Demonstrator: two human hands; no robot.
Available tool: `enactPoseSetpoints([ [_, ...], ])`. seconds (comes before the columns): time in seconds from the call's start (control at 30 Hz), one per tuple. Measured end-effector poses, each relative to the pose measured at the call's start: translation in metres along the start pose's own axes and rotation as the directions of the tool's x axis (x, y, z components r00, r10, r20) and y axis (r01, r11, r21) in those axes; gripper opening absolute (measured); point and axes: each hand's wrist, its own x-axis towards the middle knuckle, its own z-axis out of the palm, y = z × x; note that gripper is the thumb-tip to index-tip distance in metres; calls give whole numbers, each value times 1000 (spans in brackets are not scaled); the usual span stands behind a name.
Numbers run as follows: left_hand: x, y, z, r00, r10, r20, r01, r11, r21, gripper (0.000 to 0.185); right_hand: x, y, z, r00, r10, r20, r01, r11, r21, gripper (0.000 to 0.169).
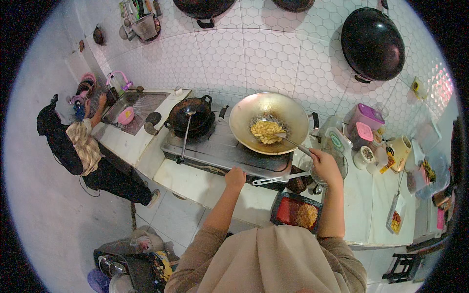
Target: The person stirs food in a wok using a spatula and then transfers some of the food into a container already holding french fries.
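My right hand (325, 165) grips the handle of a metal spatula (298, 145). Its blade rests among yellow, chopped-looking food (267, 132) frying in a large metal wok (242, 113). The wok sits on the right burner of a two-burner gas stove (227, 150). Curled at the front edge of the stove is my left hand (235, 177); whether its fingers hold a knob there is hidden. A dark wok (188, 110) stands on the left burner, with a long-handled ladle (186, 137) lying across it.
Below my right forearm, a dark tray (284, 223) holds golden-brown food. A strainer with a white handle (282, 178) juts over the stove's front. Jars and plastic containers (362, 133) crowd the right counter. At left, another person (78, 146) reaches beside the sink (135, 110).
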Motion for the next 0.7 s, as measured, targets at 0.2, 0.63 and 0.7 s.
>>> enactPoseSetpoints([
  [0.2,-5,7,-9,999,8,35,-8,1000,5,30,3,-5,-24,998,-13,58,13,1000,4,26],
  [0.63,-49,-19,41,880,-81,-468,-123,913,-389,35,-19,59,-46,1000,-4,-26,15,912,409,28],
  [0.7,-68,30,29,897,-426,122,281,332,-900,37,-38,96,-43,986,75,-146,18,835,549,28],
])
